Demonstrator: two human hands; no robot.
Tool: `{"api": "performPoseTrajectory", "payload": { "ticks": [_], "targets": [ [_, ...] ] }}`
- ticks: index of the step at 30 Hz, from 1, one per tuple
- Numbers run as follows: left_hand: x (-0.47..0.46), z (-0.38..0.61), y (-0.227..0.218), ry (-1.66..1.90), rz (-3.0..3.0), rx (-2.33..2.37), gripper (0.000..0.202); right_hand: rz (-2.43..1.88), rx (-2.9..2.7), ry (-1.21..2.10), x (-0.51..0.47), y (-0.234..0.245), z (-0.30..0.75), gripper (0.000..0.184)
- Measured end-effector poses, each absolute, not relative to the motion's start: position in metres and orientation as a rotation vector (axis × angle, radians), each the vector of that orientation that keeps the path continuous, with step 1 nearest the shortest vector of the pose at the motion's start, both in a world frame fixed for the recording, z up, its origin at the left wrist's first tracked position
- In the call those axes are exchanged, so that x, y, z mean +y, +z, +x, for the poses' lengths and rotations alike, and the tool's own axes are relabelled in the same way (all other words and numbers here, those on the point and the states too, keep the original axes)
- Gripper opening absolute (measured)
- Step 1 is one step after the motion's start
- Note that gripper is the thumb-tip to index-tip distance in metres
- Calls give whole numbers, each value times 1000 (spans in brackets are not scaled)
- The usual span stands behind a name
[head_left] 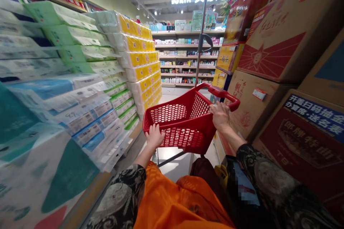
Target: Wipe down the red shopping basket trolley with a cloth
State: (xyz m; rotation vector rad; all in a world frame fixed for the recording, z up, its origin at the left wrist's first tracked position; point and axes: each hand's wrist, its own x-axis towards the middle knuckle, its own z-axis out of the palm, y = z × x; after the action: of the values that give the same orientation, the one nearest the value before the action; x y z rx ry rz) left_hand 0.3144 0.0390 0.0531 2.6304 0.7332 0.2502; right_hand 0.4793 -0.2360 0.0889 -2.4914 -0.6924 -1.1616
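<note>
We stand in a narrow shop aisle with a red plastic shopping basket with perforated walls held out in front of us, tipped to one side and raised above the pale floor. Our left hand is closed on the basket's near lower rim, the fingers curled over the edge and the thumb underneath, as far as we can tell. Our right hand lies on the near end of the basket's thick red handle bar, fingers folded down around it, so both hands have a firm hold of the same basket. Both forearms come out of dark patterned sleeves, and a bright orange cloth lies bunched between them at the bottom of the view. Close on our left rise stacked packs of tissue paper in green wrapping, in blue wrapping and, further along, in yellow-and-white wrapping. Close on our right stand large brown cardboard boxes with red print, piled high. A thin metal pole rises just behind the basket, and shelves of small goods close the aisle's far end.
</note>
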Motion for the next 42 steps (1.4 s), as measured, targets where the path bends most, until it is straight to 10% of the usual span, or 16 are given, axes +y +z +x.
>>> {"api": "performPoseTrajectory", "payload": {
  "ticks": [42],
  "targets": [
    [65, 290, 40, -51, 2876, 779, 78, -2513, -1169, -815, -141, 47, 447, 32]
  ]
}}
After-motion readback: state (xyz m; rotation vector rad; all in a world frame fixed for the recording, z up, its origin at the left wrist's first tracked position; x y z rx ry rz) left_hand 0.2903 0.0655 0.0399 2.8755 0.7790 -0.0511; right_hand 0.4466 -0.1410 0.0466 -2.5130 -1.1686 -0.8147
